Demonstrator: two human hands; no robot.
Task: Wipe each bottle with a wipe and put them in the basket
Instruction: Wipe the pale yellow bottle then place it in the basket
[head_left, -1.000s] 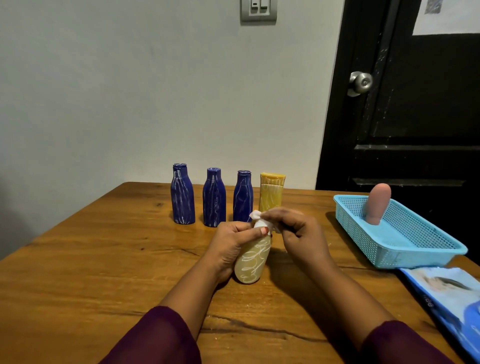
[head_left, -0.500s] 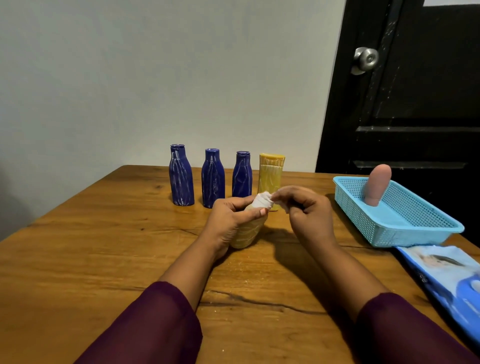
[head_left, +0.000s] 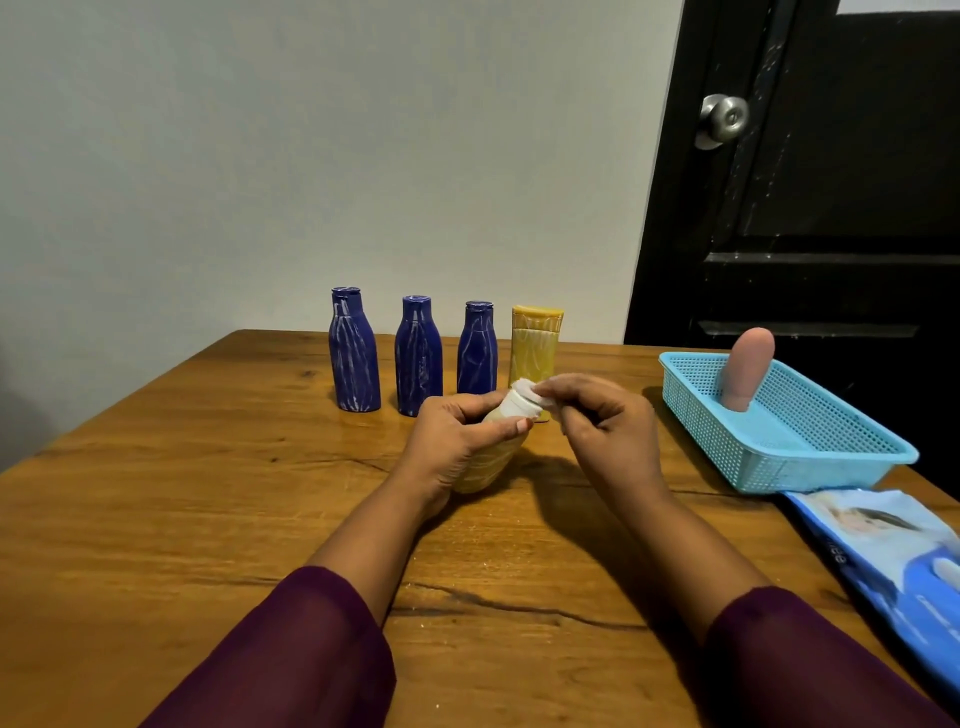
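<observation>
Three blue bottles (head_left: 355, 358) (head_left: 418, 364) (head_left: 477, 353), two yellow bottles (head_left: 535, 345) (head_left: 492, 458), one pink bottle (head_left: 748, 369), one blue basket (head_left: 831, 467), one white wipe (head_left: 522, 399), one pack of wipes (head_left: 893, 551), one bench (head_left: 208, 519).

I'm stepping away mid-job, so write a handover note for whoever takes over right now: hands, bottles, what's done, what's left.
Left hand grips the cream bottle, tilted.
Right hand pinches the wipe at the bottle's cap end.
Behind them, upright in a row: left blue bottle, middle blue bottle, right blue bottle, yellow bottle.
Done: pink bottle leans in the basket.
Left: finish the cream bottle, basket it, then wipe and basket the four in the row.
The wipe packet lies in front of the basket.
</observation>
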